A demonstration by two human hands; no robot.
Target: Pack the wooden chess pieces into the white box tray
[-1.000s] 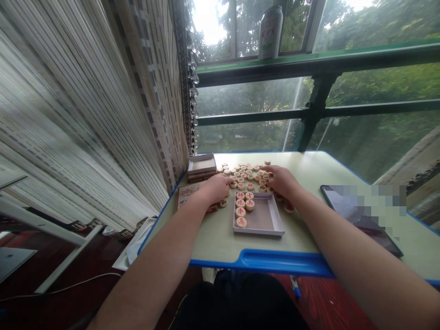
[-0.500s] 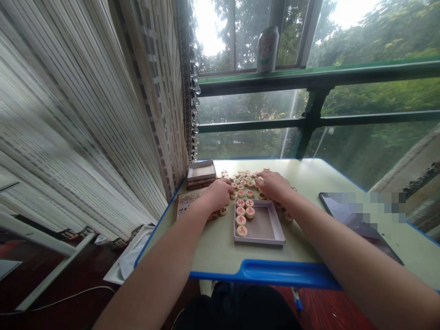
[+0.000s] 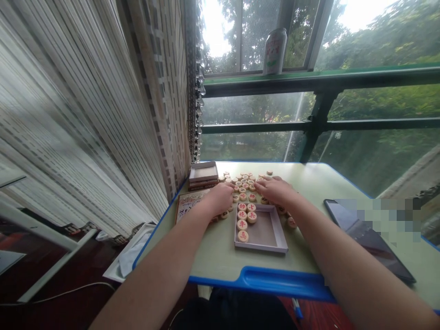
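Plainly face-up, red-lettered discs [image 3: 252, 217] in the tray [image 3: 264, 224]; longer column [image 3: 242, 225] near-to-far

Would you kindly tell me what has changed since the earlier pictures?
The right hand has moved left over the loose round pieces, toward the left hand. I cannot make out any grasp or release. The left hand remains at their left side; the six red-marked pieces stay put in the open box.

Both bare arms reach forward and converge. The left hand [image 3: 222, 198] has its back up, its fingers bent inward towards the right hand [image 3: 276, 189], which is palm down and just apart from it, fingers angled back towards the left. Each forearm [image 3: 165, 256] trails behind its hand.
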